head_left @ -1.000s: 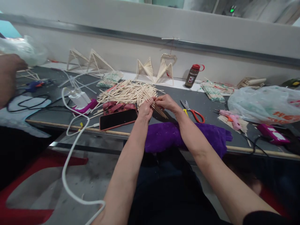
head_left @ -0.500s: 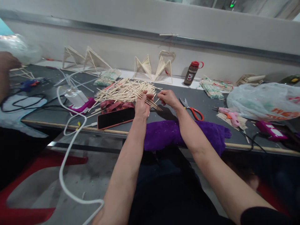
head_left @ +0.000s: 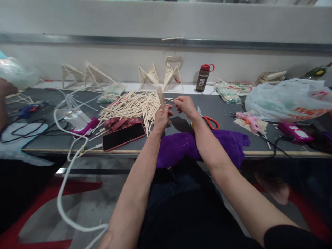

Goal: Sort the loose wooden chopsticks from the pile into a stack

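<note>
My left hand [head_left: 161, 119] is closed around a bundle of thin wooden sticks [head_left: 161, 96], held nearly upright and blurred by motion. Just to its right, my right hand [head_left: 185, 106] pinches the end of a single pale stick [head_left: 169, 99] that points left toward the bundle. A loose pile of wooden sticks [head_left: 124, 107] lies on the table behind and left of my hands. Scissors with red handles [head_left: 212, 122] rest beside my right wrist, partly hidden by it. Below my forearms, a purple cloth [head_left: 176, 147] covers the table's front edge.
A phone [head_left: 123, 137] lies left of my hands. Stick models [head_left: 172, 77] and a bottle [head_left: 202, 79] stand along the wall. To the right are a pink glue gun [head_left: 250, 121] and a plastic bag [head_left: 282, 98]. A white cable [head_left: 62, 193] hangs at left, near another person's arm [head_left: 3, 103].
The bundle in my left hand has swung from slanting nearly flat to almost upright. A stick now shows in my right fingers. The whole view has shifted and levelled slightly.
</note>
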### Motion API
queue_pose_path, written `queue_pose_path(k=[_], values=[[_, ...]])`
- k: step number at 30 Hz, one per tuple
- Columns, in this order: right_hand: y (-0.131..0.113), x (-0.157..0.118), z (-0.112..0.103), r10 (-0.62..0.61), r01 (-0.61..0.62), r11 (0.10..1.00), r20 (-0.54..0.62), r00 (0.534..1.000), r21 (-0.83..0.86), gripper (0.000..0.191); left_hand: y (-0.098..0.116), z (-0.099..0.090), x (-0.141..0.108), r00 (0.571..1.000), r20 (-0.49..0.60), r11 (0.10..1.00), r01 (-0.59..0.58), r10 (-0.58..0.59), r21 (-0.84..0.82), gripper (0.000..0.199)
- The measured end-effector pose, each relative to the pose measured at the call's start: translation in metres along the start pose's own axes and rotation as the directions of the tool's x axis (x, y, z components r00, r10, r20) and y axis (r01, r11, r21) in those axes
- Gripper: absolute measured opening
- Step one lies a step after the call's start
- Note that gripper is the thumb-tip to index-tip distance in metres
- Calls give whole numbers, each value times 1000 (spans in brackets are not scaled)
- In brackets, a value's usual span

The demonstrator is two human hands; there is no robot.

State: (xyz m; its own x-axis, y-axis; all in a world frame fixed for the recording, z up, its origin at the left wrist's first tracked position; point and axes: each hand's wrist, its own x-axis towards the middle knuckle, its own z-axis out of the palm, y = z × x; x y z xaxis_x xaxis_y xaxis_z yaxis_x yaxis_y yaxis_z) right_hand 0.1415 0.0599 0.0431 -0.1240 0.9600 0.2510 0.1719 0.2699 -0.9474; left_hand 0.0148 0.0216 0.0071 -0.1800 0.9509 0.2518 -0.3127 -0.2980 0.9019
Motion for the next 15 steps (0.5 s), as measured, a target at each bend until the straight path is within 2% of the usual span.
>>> queue_pose_path(k=[3, 6, 11, 15], values=[[1, -8, -6, 49, -50, 999, 36, 998, 14, 8, 7, -1, 11, 978, -141, 944, 101, -151, -315, 19], [0, -17, -12, 131, -131, 991, 97, 987, -4, 9, 13, -5, 20, 939, -137, 832, 205, -316, -515, 25], [-4, -28, -17, 231, -233, 972, 185, 955, -16, 14, 13, -3, 25, 903, -134, 776, 266, -409, -572, 26], [-3, -29, -22, 266, -263, 964, 188, 946, -38, 19, 17, 8, 28, 880, -168, 754, 265, -444, -601, 27]])
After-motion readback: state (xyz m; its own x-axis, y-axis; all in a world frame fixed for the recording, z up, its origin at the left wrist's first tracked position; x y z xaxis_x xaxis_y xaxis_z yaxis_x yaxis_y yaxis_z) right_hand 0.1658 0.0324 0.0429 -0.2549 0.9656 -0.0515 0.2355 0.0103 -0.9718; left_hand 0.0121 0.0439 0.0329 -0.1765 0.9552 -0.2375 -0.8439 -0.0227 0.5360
